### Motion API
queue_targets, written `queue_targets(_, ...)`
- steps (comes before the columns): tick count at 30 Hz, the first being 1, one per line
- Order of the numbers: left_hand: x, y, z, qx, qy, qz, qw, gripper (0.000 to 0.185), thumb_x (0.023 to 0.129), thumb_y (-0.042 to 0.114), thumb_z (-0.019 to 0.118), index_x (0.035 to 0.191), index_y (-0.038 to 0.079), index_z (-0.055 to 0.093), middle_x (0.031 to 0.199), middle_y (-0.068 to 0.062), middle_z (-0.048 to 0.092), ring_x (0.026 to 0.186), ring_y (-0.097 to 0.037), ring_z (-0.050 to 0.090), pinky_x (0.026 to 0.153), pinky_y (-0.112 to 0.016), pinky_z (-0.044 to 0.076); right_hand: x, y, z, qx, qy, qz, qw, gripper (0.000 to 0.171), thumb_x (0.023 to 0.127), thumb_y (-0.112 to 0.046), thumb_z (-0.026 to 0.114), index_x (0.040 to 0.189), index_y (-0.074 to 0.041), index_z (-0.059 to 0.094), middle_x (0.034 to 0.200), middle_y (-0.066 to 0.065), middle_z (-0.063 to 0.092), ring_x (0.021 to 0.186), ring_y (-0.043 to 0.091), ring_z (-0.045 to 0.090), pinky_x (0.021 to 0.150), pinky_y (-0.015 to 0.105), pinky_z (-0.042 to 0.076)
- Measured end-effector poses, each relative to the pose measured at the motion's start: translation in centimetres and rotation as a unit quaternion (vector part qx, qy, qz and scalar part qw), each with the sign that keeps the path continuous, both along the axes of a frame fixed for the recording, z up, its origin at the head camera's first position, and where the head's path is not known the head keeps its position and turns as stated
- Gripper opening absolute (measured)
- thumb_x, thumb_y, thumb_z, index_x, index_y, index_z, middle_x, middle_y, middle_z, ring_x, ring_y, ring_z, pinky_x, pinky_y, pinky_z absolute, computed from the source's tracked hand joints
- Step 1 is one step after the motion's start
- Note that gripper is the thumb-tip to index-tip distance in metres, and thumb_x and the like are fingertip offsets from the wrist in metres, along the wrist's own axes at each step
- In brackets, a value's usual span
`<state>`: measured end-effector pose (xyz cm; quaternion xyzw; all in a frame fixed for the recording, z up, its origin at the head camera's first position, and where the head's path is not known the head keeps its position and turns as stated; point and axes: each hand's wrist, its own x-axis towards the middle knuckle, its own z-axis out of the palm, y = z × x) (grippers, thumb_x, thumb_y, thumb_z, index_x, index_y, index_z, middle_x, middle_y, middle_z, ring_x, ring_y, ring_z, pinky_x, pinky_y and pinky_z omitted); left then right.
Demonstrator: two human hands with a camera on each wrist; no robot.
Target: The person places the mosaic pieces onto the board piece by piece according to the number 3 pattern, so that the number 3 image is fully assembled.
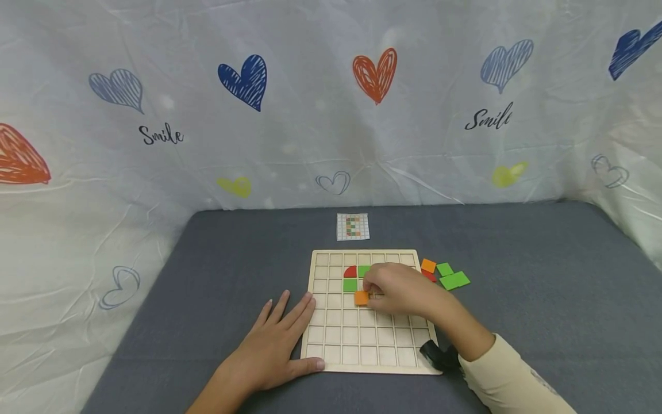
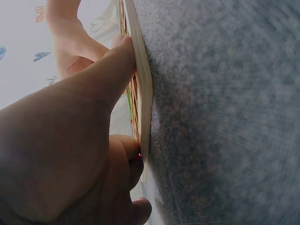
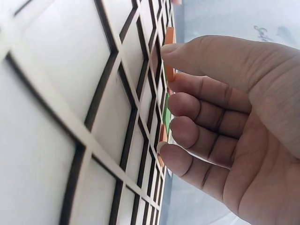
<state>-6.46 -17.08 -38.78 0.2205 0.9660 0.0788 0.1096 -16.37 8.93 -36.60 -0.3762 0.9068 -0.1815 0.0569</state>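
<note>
A wooden grid board [image 1: 331,333] lies on the grey table. In its upper cells sit a red quarter-round tile [image 1: 350,271] and two green tiles [image 1: 364,270] [image 1: 350,284]. My right hand [image 1: 369,289] reaches over the board and pinches an orange tile [image 1: 361,298] at its fingertips, low over a cell. The right wrist view shows that hand [image 3: 211,108] with curled fingers, the orange tile [image 3: 169,56] edge-on against the board [image 3: 70,93]. My left hand [image 1: 297,330] lies flat beside the board's left side. Its thumb [image 2: 117,65] presses the board's edge [image 2: 143,93].
Loose tiles lie right of the board: orange [image 1: 428,265], red [image 1: 429,276] and two green [image 1: 445,268] [image 1: 454,280]. A small pattern card [image 1: 353,226] lies behind the board. A heart-printed sheet [image 1: 331,115] hangs behind the table. A black strap [image 1: 437,355] circles my right wrist.
</note>
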Motion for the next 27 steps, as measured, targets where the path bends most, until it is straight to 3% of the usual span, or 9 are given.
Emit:
queue_targets(4,0.0,-0.1,-0.1,0.003,0.005,-0.001,1.0000,0.096,0.074,0.077,0.037,0.147,0.020,0.009,0.150,0.006,0.006,0.135,-0.030,0.000,0.103,-0.055,0.006,0.0,-0.5,-0.2,0.006,-0.005,-0.002,1.000,0.008,0.072,-0.015,0.066,0.079,-0.019,0.067,0.071,-0.008,0.052,0.062,0.008,0.045,0.055,0.024,0.039)
queue_targets(11,0.0,0.0,-0.1,0.007,0.006,0.001,1.0000,0.096,0.074,0.077,0.037,0.146,0.020,0.011,0.150,0.006,0.008,0.135,-0.030,0.001,0.103,-0.055,0.007,0.0,-1.2,-0.4,0.004,0.018,0.021,1.000,0.020,0.066,-0.006,0.058,0.055,-0.016,0.046,0.058,-0.009,0.028,0.055,0.007,0.028,0.048,0.023,0.022)
queue_targets(18,0.1,0.0,0.0,0.002,0.001,-0.001,1.0000,0.095,0.075,0.077,0.036,0.147,0.020,0.010,0.150,0.006,0.006,0.135,-0.030,-0.001,0.104,-0.054,0.005,0.1,-1.7,-0.4,0.002,0.001,0.007,1.000,0.017,0.068,-0.010,0.063,0.059,-0.021,0.053,0.060,-0.009,0.043,0.056,0.006,0.039,0.048,0.023,0.031)
queue_targets(25,0.0,0.0,0.0,-0.005,0.000,-0.002,1.0000,0.095,0.075,0.077,0.035,0.147,0.020,0.010,0.150,0.005,0.005,0.135,-0.031,-0.001,0.103,-0.054,0.005,0.0,-1.8,-0.4,0.003,0.002,0.005,1.000,0.020,0.068,-0.007,0.060,0.055,-0.019,0.049,0.058,-0.008,0.031,0.053,0.006,0.030,0.046,0.023,0.023)
queue_targets(27,-0.1,0.0,0.1,-0.004,0.002,-0.002,1.0000,0.095,0.075,0.077,0.035,0.147,0.020,0.010,0.150,0.005,0.005,0.135,-0.031,-0.001,0.103,-0.054,0.005,0.0,-1.7,-0.4,0.003,-0.001,0.005,1.000,0.019,0.068,-0.009,0.061,0.057,-0.020,0.051,0.058,-0.008,0.034,0.054,0.006,0.032,0.046,0.023,0.025)
